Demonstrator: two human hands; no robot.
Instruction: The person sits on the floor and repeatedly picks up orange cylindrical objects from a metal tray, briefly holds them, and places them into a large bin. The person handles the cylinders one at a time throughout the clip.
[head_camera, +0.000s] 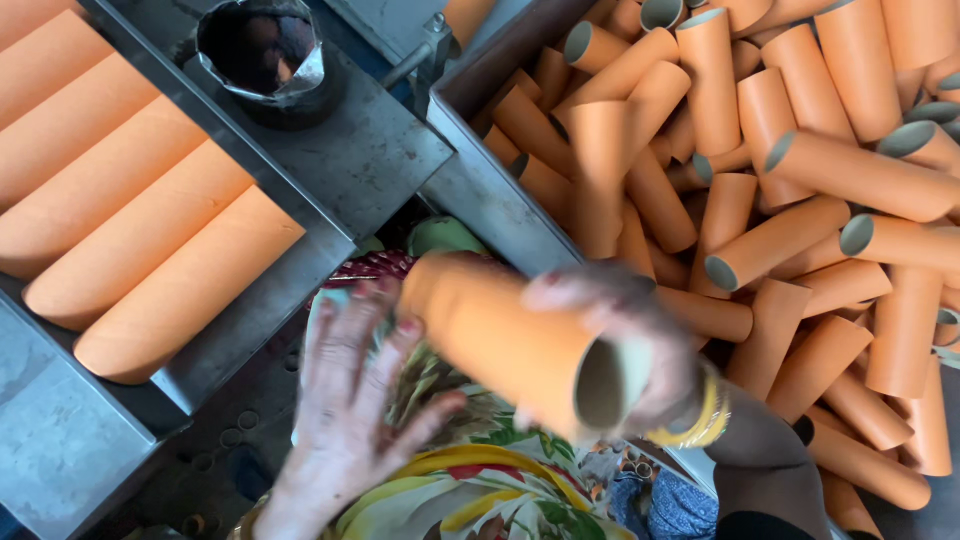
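1. Far left of frame: row of long orange tubes (130, 215) lying side by side, touching, on a slanted grey metal tray (60, 450). Tray runs upper left down to lower left.
2. Upper left-centre: dark pot (262, 55) w/ crumpled foil rim, sitting on a grey metal plate (370, 150).
3. Lower left-centre: left hand (350, 400), blurred, fingers spread and relaxed, not gripping anything. It lies just left of the held tube; can't tell if fingertips touch it.
4. Centre: orange cardboard tube (510, 340), tilted, open end facing lower right, grey-brown inside visible. Held above patterned cloth (470, 490) in the lap, lower centre.
5. Centre-right: right hand (640, 340), blurred, wrapped around the tube near its open end, grasping it. Yellow bangles (695, 425) on the wrist, dark sleeve below.
6. Right half, upper to lower right: grey metal bin (490, 190) piled w/ many short orange tubes (790, 160), lying at all angles, some open ends showing.
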